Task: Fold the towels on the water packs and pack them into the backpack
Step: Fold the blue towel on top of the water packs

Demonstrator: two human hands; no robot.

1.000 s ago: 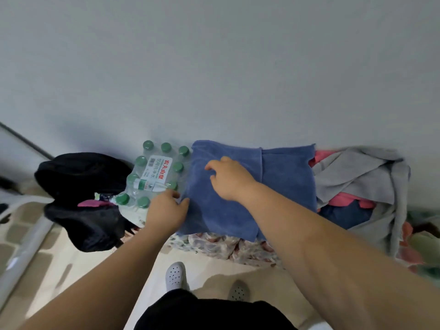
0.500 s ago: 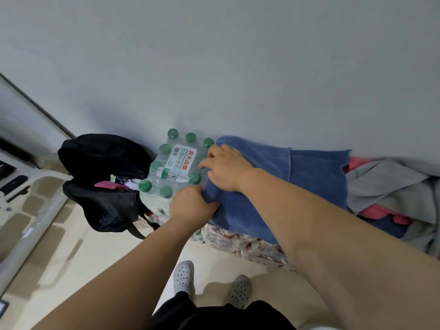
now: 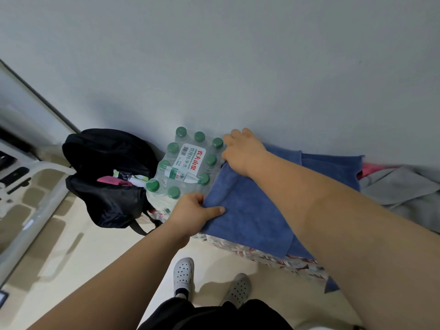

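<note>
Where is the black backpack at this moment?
In the head view the black backpack sits open on the floor at the left, against the wall, right beside the pack of green-capped water bottles.

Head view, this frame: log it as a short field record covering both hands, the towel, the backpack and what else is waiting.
left hand: pinching the near left corner of the blue towel
right hand: on the towel's far left corner, beside the water pack
towel state: partly folded, on a patterned pack
backpack: black, open, left of the water pack
waiting: grey cloth at right
</note>
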